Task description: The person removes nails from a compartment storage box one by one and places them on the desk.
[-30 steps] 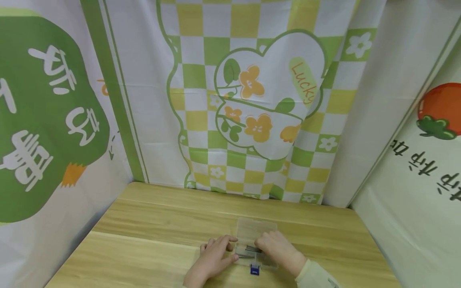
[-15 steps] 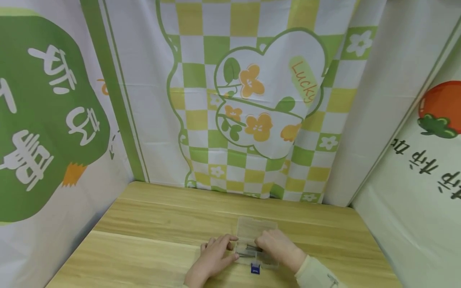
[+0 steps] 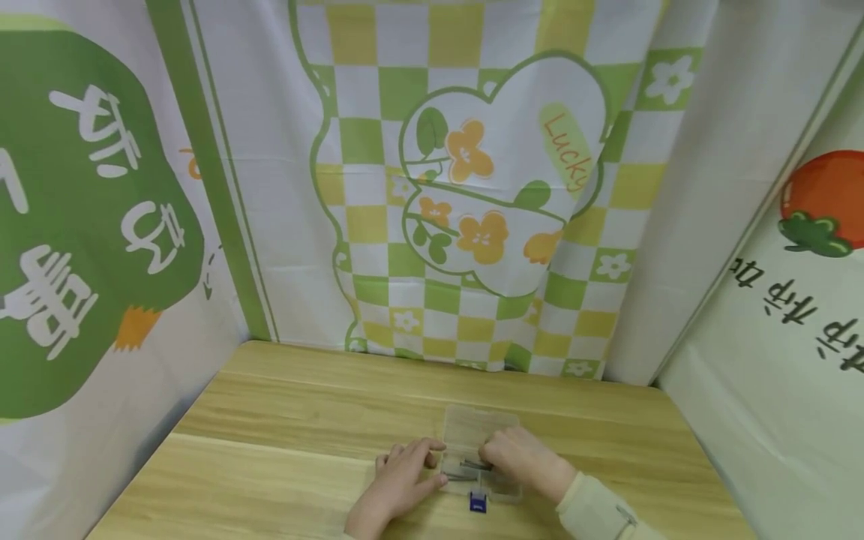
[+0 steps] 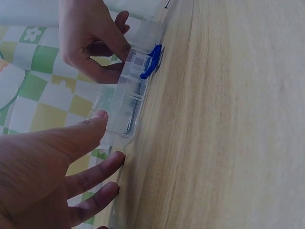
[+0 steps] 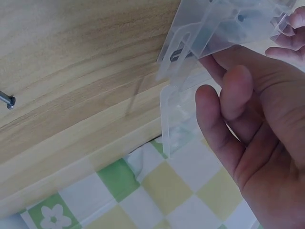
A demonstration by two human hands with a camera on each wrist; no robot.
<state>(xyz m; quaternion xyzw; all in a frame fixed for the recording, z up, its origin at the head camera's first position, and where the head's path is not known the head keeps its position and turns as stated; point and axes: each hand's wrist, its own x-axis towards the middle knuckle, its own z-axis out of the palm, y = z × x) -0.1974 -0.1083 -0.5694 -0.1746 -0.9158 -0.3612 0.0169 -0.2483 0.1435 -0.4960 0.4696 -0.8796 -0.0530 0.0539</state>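
Note:
A clear plastic compartment box [image 3: 481, 424] lies on the table with its lid swung back, a blue latch [image 3: 478, 502] at its front. Thin grey metal screws [image 3: 460, 477] lie in its left compartments. Beside the box's left wall is my left hand [image 3: 402, 480], fingers spread loosely; in the left wrist view its thumb [image 4: 97, 121] is at the box wall. My right hand [image 3: 525, 459] reaches into the right part of the box, thumb and index finger downward. Its fingertips are hidden behind the plastic, so whether they pinch anything is not visible.
One loose screw [image 5: 6, 99] stands on the wooden table [image 3: 304, 420] on the right hand's side, seen in the right wrist view. A patterned curtain [image 3: 378, 247] hangs along the table's far edge, with printed cloth on both sides.
Both hands stay at the box almost unmoved. The right hand and sleeve shift very slightly.

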